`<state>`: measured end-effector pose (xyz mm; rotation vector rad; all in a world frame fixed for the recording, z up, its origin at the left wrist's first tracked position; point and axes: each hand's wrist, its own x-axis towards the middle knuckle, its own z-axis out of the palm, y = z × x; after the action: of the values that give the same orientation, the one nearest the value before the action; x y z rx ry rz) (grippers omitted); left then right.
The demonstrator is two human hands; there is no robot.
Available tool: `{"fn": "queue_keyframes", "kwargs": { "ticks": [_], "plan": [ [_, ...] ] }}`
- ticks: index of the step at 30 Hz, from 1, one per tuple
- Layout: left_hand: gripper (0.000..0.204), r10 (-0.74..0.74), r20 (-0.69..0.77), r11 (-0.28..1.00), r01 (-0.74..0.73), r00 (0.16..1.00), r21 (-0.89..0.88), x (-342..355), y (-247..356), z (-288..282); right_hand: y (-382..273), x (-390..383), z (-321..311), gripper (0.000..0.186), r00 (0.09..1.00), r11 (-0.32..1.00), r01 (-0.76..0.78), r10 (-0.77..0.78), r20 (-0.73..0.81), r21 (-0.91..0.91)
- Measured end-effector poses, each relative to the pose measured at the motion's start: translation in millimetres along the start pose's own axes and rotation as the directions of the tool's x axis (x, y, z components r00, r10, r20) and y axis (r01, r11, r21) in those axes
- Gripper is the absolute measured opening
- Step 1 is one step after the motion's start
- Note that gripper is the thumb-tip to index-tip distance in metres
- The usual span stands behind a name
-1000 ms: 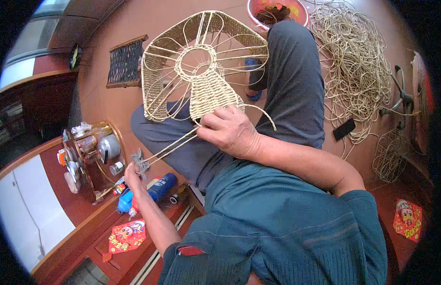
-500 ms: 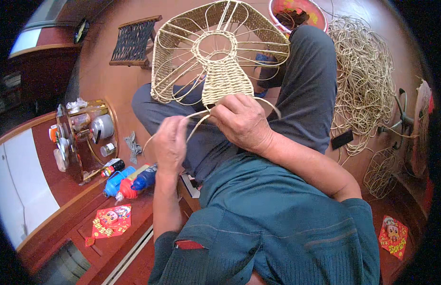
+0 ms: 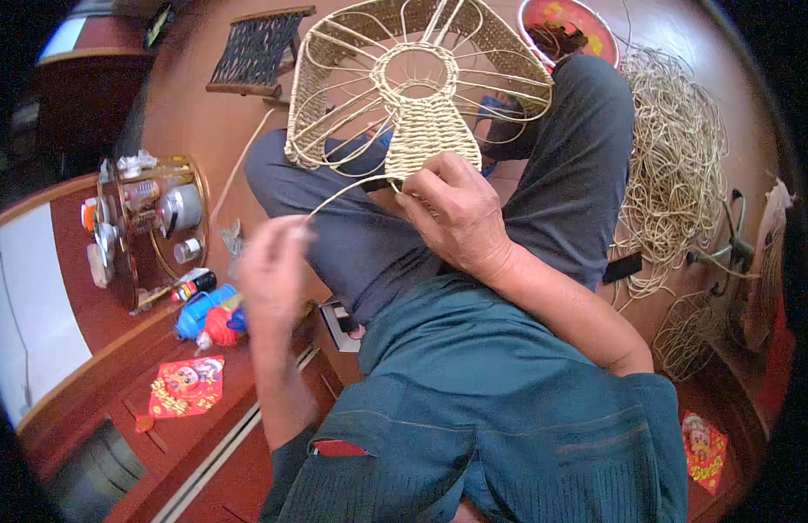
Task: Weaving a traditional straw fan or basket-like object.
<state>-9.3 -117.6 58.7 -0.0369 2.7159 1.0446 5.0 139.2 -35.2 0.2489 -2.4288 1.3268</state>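
Sits with grey-clad knees (image 3: pixel 587 148) spread at centre frame, apparently to steady against them the open-ribbed cord basket (image 3: pixel 308 105) filling the upper centre. Presses the fingers and thumb of the right hand (image 3: pixel 456 213) together at the lower edge of the basket's woven panel (image 3: pixel 434 144), just above the middle of the picture, likely to anchor the weave against a pull, with the exact strand under the tips hidden. Pinches a pale cord (image 3: pixel 341 191) in the left hand (image 3: pixel 277 261), blurred at left of centre and apart from the panel, seemingly to draw the line clear of the weave. Has a tangled cord heap (image 3: pixel 674 157) at upper right, perhaps for easy reach, near a red basin (image 3: pixel 597 28) of brown scraps (image 3: pixel 556 39) beyond the right knee. Shows a dark slatted stool (image 3: pixel 260 54) at upper left, well apart from both hands.
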Motion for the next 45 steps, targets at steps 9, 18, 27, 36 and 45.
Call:
{"fn": "queue_keyframes", "kwargs": {
  "ticks": [9, 18, 27, 36, 45],
  "plan": [
    [0.053, 0.014, 0.297, 0.418, 0.265, 0.955, -0.869, 24.6, -2.2, 117.1, 0.0, -0.8, -3.1, 0.012, 0.996, 0.998, 0.061, -0.06, 0.071, -0.014],
    [0.051, 0.017, 0.281, 0.197, 0.272, 0.96, -0.942, 22.4, -11.0, 135.6, -0.8, 0.4, -2.3, 0.013, 0.993, 0.998, 0.064, -0.06, 0.102, -0.028],
    [0.035, -0.032, 0.345, -0.032, 0.344, 0.938, -0.939, -3.5, -10.9, 52.6, -5.5, 5.4, 3.1, 0.016, 0.997, 0.994, 0.033, -0.025, 0.072, -0.105],
    [0.028, -0.477, -0.14, 0.237, -0.026, 0.868, -0.971, -3.2, -84.7, -104.7, 1.5, 3.9, 12.7, 0.014, 0.998, 0.991, 0.061, -0.06, 0.014, -0.117],
    [0.022, -0.638, -0.455, 0.586, 0.008, 0.621, -0.811, 0.1, -172.8, -244.6, 4.2, 0.7, 9.5, 0.01, 0.992, 0.986, 0.119, -0.113, 0.053, -0.12]
  ]
}}
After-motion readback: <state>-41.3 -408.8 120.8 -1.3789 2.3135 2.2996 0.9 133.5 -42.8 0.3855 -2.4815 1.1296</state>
